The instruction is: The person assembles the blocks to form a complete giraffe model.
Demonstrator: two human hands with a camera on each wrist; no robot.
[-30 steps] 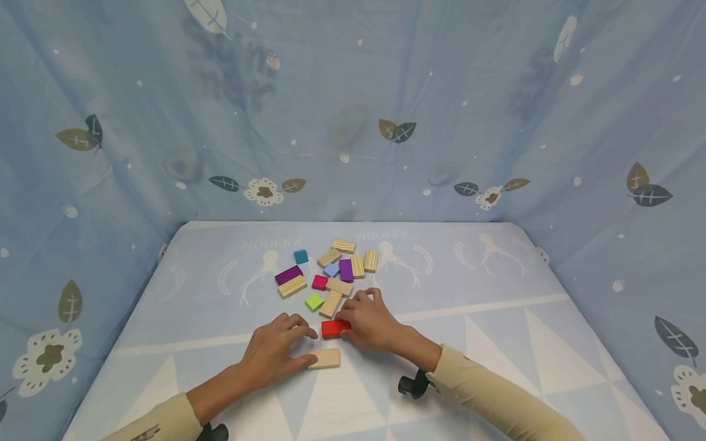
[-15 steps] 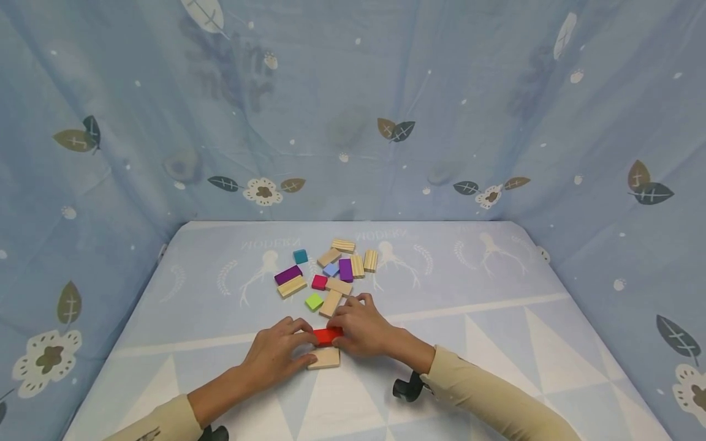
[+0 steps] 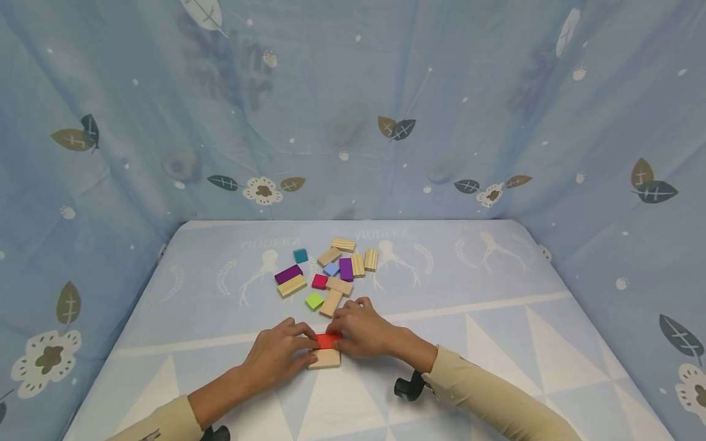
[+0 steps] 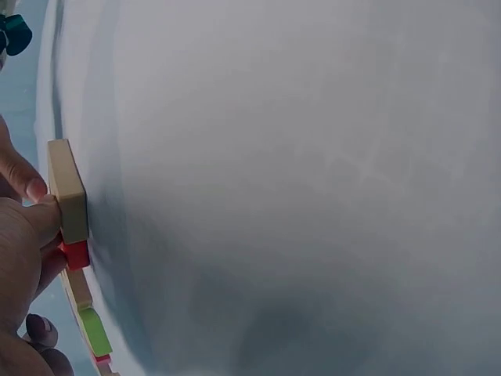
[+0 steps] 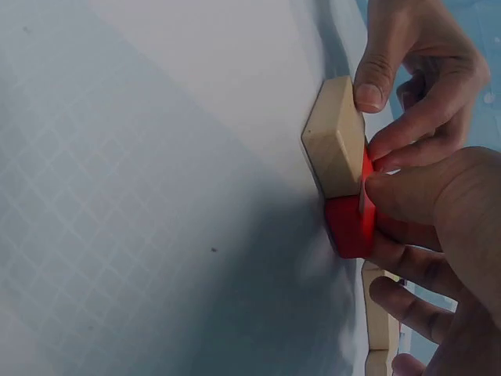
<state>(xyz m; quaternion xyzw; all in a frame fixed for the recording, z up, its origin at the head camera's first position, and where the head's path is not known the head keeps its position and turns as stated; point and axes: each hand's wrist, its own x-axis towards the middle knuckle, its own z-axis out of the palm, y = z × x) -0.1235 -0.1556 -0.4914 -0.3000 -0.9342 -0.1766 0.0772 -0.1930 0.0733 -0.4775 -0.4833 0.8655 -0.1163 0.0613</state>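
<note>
A plain wooden block (image 3: 325,359) lies flat near the front middle of the table. Directly behind it lies a red block (image 3: 326,342), long sides together. My left hand (image 3: 277,353) has its thumb on the left end of the wooden block and its fingertips at the left end of the red one. At the other end, my right hand (image 3: 361,331) pinches the red block between thumb and fingers. The right wrist view shows the wooden block (image 5: 335,145) and red block (image 5: 350,227) meeting. In the left wrist view, a thumb touches the wooden block (image 4: 72,196).
Behind the hands lie several loose blocks, among them a lime green block (image 3: 314,301), a crimson block (image 3: 319,282), a teal block (image 3: 300,256) and a purple block (image 3: 345,269). A patterned curtain (image 3: 353,110) rises at the table's back edge.
My right hand has brought the red block left and toward me, against the back of the wooden block. The left fingers now meet its left end; the left thumb has stayed put.
</note>
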